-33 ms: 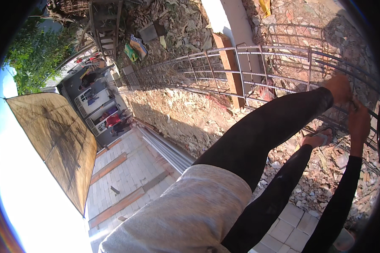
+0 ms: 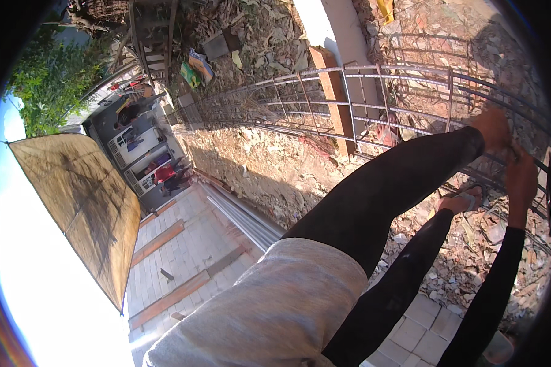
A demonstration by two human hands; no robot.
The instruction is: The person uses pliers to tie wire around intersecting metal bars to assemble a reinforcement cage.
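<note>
A long cage of steel reinforcing bars (image 2: 404,109), with thin stirrups across it, runs from the middle distance to the right rim. Both of my hands are at its near end. My left hand (image 2: 493,129) is curled beside the upper bars, its fingers blurred. Just below it, my right hand (image 2: 521,175) is closed. A small dark thing shows between the two hands, too unclear to name. My black-sleeved left arm (image 2: 404,177) crosses the middle of the view and hides part of the cage.
A wooden board (image 2: 333,101) stands against the cage, near a pale post (image 2: 349,37). My sandalled foot (image 2: 465,200) is on rubble-strewn ground below my hands. Grey pavers (image 2: 419,324) lie nearer. Several people, one in red (image 2: 164,174), are far off by a building.
</note>
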